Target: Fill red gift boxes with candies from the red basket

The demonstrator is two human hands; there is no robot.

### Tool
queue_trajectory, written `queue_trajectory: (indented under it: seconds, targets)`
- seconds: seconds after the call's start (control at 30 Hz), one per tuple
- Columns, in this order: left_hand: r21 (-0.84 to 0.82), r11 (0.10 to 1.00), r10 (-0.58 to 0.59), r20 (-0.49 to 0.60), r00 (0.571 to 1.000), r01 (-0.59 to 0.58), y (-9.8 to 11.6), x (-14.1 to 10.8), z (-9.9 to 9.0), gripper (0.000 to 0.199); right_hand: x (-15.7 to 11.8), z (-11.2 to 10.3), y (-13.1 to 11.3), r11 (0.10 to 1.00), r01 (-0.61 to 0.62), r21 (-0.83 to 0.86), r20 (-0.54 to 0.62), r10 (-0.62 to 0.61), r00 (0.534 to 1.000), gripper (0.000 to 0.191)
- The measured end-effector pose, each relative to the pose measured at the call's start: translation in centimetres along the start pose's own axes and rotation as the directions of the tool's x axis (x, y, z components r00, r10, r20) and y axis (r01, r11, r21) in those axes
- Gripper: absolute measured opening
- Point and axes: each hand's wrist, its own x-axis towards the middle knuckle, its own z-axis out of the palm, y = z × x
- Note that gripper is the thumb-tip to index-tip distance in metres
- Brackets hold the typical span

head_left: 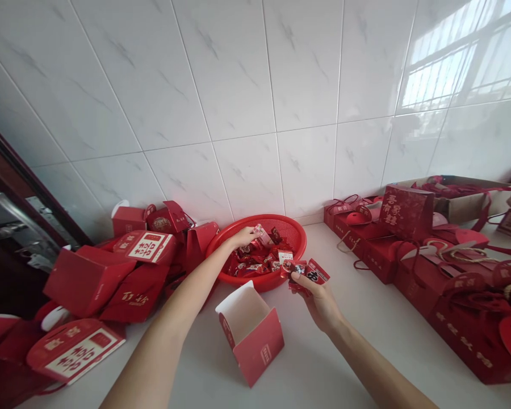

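Observation:
My left hand [243,236] is over the red plastic basket [298,238], its fingers pinched on a pink wrapped candy [262,234]. Red packets of sweets [249,267] fill the basket below it. Just right of the basket's front rim, my right hand [309,288] grips several small red packets [316,272], fanned out between thumb and fingers. An open red box [262,346] with a pale inside stands on the white surface between my forearms, in front of the basket.
Red gift boxes [89,278] lie heaped at the left, beside a dark door frame. Rows of red boxes [443,318] with string handles stand at the right, near a cardboard carton [460,207]. A tiled wall [242,102] rises behind.

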Motion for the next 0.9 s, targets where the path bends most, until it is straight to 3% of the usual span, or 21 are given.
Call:
queue_trajectory:
  seconds: [0.23, 0.33, 0.43, 0.5, 0.6, 0.7, 0.9]
  targets:
    - [0.090, 0.986, -0.122, -0.192, 0.974, 0.141, -0.2, 0.1, -1.3, 0.020, 0.1, 0.0, -0.6, 1.000, 0.017, 0.015, -0.051, -0.016, 0.999, 0.030]
    - [0.122, 0.988, -0.069, -0.233, 0.970, 0.099, 1.1, -0.3, -1.4, 0.043, 0.3, -0.2, -0.8, 0.999, 0.025, 0.020, -0.070, -0.023, 0.997, 0.029]
    - [0.123, 0.992, 0.040, -0.120, 0.992, -0.025, 2.9, -0.9, -0.7, 0.051, 0.4, -0.3, -0.9, 0.999, 0.035, 0.021, -0.082, -0.033, 0.996, 0.028]
    - [0.096, 0.991, 0.090, 0.050, 0.995, -0.094, 4.0, -1.1, 0.2, 0.040, 0.4, -0.3, -1.0, 0.999, 0.036, 0.021, -0.087, -0.035, 0.996, 0.029]
    - [0.057, 0.991, 0.107, 0.246, 0.963, -0.125, 5.0, -1.0, 1.8, 0.022, 0.3, -0.2, -1.1, 0.999, 0.037, 0.010, -0.088, -0.036, 0.995, 0.030]
    - [0.019, 0.995, 0.092, 0.250, 0.964, -0.100, 5.2, -0.8, 2.5, 0.013, 0.3, -0.2, -1.2, 0.999, 0.040, 0.010, -0.085, -0.039, 0.996, 0.029]
    - [-0.178, 0.978, 0.128, 0.125, 0.984, -0.105, 5.1, -1.1, 1.0, 0.029, 0.4, -0.3, -1.2, 0.999, 0.042, 0.009, -0.089, -0.041, 0.995, 0.028]
